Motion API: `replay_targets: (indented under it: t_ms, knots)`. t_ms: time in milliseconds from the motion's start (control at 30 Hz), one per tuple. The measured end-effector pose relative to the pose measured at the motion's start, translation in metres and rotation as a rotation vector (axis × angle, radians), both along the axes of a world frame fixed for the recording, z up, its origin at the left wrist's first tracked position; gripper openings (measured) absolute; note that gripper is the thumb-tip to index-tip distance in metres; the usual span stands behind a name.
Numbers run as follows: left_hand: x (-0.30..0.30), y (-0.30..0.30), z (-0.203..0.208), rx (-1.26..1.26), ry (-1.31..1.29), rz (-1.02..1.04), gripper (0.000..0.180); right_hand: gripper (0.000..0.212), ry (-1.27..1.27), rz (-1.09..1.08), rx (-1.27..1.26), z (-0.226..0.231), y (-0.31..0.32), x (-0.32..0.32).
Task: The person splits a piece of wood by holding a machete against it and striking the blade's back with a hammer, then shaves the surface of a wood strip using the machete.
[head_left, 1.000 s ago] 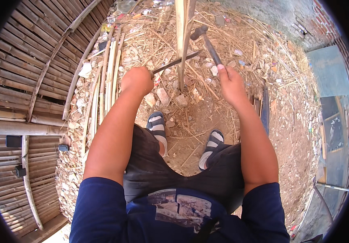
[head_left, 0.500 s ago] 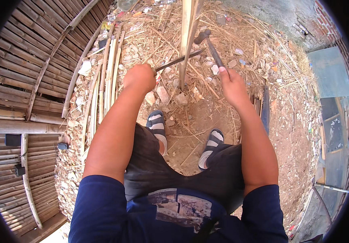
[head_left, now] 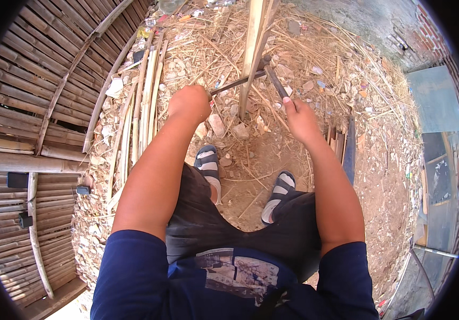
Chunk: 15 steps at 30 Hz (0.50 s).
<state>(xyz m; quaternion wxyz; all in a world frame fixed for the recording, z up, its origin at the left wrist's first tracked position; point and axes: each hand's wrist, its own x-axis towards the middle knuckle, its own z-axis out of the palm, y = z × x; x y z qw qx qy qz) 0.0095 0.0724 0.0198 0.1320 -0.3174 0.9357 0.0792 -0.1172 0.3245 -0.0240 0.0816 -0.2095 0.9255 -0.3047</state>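
Note:
My left hand (head_left: 189, 104) is closed round the handle of a long dark-bladed knife (head_left: 232, 85). Its blade lies across an upright bamboo pole (head_left: 253, 45), and the tip sticks out on the right side. The pole is split lengthwise above the blade, its two halves standing slightly apart. My right hand (head_left: 301, 120) grips a hammer (head_left: 275, 82) by the handle, thumb along the shaft. The hammer's head is at the blade's protruding tip; whether they touch I cannot tell. The pole's lower end stands among stones just beyond my feet.
Bamboo strips (head_left: 145, 101) lie lengthwise on the rubble at left, beside a bamboo slat wall (head_left: 37, 69). Straw and stones (head_left: 320, 58) cover the ground ahead. Dark lengths of material (head_left: 349, 149) lie right of my right forearm. A concrete wall (head_left: 357, 21) rises at far right.
The hammer has come down and left, from above the blade to its protruding tip. The blade now lies at a shallower slant across the pole. Both hands keep their grips.

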Motion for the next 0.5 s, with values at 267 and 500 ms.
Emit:
replay_targets:
  t_ms: [267, 500]
  knots:
    - [-0.003, -0.006, -0.015, 0.007, 0.037, 0.03, 0.025, 0.053, 0.082, -0.099, -0.477, 0.054, 0.012, 0.008]
    - [-0.006, -0.001, -0.002, 0.016, 0.003, 0.002, 0.025, 0.052, 0.029, -0.02, 0.03, -0.005, 0.002, 0.004]
